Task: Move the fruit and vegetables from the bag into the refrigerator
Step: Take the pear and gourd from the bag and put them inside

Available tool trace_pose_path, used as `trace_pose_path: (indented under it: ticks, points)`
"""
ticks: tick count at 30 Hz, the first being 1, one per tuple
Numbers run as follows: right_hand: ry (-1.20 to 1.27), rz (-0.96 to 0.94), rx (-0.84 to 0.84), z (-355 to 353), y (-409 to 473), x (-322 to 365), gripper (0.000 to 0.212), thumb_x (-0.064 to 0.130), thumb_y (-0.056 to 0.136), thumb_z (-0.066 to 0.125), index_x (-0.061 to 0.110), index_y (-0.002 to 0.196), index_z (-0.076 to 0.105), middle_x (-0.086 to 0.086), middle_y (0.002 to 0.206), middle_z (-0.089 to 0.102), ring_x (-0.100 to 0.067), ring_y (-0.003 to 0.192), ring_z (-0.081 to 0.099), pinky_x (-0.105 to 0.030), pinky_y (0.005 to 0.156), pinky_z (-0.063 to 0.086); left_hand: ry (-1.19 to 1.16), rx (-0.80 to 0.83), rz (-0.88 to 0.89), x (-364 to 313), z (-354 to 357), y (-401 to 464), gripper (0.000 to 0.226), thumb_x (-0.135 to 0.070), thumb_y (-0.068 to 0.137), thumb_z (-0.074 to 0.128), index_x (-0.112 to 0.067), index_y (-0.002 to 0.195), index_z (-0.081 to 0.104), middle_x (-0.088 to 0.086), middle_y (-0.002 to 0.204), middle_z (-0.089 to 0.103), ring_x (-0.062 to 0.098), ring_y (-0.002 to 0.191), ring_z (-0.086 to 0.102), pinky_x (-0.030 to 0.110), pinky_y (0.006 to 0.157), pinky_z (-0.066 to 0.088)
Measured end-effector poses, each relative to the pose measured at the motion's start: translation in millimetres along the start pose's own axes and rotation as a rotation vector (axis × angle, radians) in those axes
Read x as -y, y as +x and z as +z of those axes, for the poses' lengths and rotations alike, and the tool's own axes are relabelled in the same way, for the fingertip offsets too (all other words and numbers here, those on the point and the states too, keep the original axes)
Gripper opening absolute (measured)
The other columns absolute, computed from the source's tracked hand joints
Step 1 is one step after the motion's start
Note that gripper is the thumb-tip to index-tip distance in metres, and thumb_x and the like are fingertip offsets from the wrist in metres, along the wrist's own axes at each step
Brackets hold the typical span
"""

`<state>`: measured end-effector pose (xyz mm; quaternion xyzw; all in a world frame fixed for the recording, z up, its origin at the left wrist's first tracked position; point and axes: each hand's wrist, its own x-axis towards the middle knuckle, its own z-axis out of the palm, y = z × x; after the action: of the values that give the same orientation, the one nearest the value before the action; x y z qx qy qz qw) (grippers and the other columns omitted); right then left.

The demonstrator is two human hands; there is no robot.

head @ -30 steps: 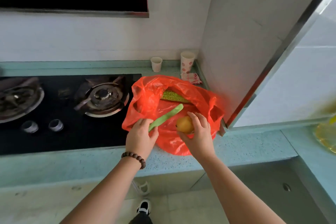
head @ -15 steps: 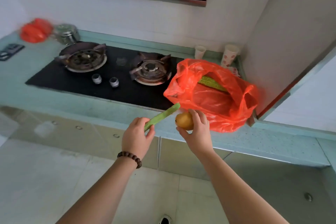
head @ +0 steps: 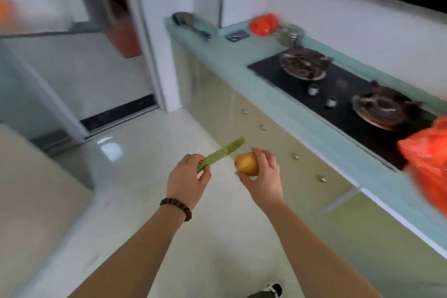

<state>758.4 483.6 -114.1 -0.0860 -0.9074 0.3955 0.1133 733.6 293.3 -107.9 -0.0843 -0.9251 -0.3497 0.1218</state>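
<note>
My left hand (head: 189, 180) grips the lower end of a long green vegetable (head: 223, 151), which points up and to the right over the floor. My right hand (head: 262, 175) holds a yellow-brown pear (head: 247, 163) between fingers and thumb. Both hands are out in front of me, above the pale tiled floor and away from the counter. The red plastic bag (head: 428, 159) sits on the teal counter at the right edge of view, partly cut off. No refrigerator is recognisable in this frame.
The teal counter (head: 285, 113) runs along the right with a black gas hob (head: 350, 89). A second red bag (head: 263, 24) and a ladle (head: 191, 24) lie at its far end. A glass sliding door (head: 72, 63) stands at the left. A pale surface (head: 36, 189) fills the lower left.
The view has swung left, away from the bag and counter toward the doorway. Both hands, still holding the green vegetable and the pear, have moved off the counter and out over the floor.
</note>
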Motion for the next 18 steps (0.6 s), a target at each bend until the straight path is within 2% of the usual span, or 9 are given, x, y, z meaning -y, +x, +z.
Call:
trace_pose_path:
  ticks: [7, 11, 15, 18]
  points:
    - [0.112, -0.335, 0.274, 144.9, -39.2, 152.6, 0.069, 0.034, 0.075, 0.075, 0.027, 0.134, 0.041, 0.002, 0.139, 0.036, -0.019, 0.121, 0.038, -0.025, 0.091, 0.039, 0.120, -0.229, -0.384, 123.8, -158.8, -73.7, 0.020, -0.028, 0.089, 0.055, -0.018, 0.105, 0.059, -0.008, 0.092, 0.054, 0.013, 0.070, 0.051, 0.022, 0.062, 0.036]
    - [0.168, -0.488, 0.407, 205.4, -67.4, 225.7, 0.068, 0.033, 0.075, 0.075, 0.027, 0.133, 0.041, 0.001, 0.138, 0.036, -0.017, 0.120, 0.038, -0.022, 0.089, 0.038, 0.176, -0.388, -0.522, 168.2, -228.8, -116.3, 0.020, -0.028, 0.088, 0.055, -0.018, 0.106, 0.059, -0.008, 0.092, 0.055, 0.012, 0.071, 0.051, 0.023, 0.059, 0.038]
    - [0.236, -0.616, 0.552, 254.3, -93.6, 285.1, 0.064, 0.033, 0.076, 0.074, 0.025, 0.132, 0.043, 0.002, 0.136, 0.036, -0.017, 0.120, 0.037, -0.024, 0.090, 0.041, 0.176, -0.546, -0.639, 198.8, -281.0, -149.3, 0.019, -0.026, 0.086, 0.058, -0.016, 0.103, 0.060, -0.006, 0.089, 0.056, 0.014, 0.072, 0.054, 0.034, 0.065, 0.050]
    - [0.272, -0.694, 0.629, 287.7, -102.3, 324.9, 0.063, 0.034, 0.077, 0.073, 0.025, 0.132, 0.043, 0.003, 0.135, 0.037, -0.015, 0.120, 0.037, -0.023, 0.090, 0.038, 0.230, -0.640, -0.719, 217.0, -313.9, -161.6, 0.018, -0.027, 0.087, 0.058, -0.017, 0.101, 0.059, -0.007, 0.087, 0.055, 0.012, 0.067, 0.052, 0.029, 0.059, 0.046]
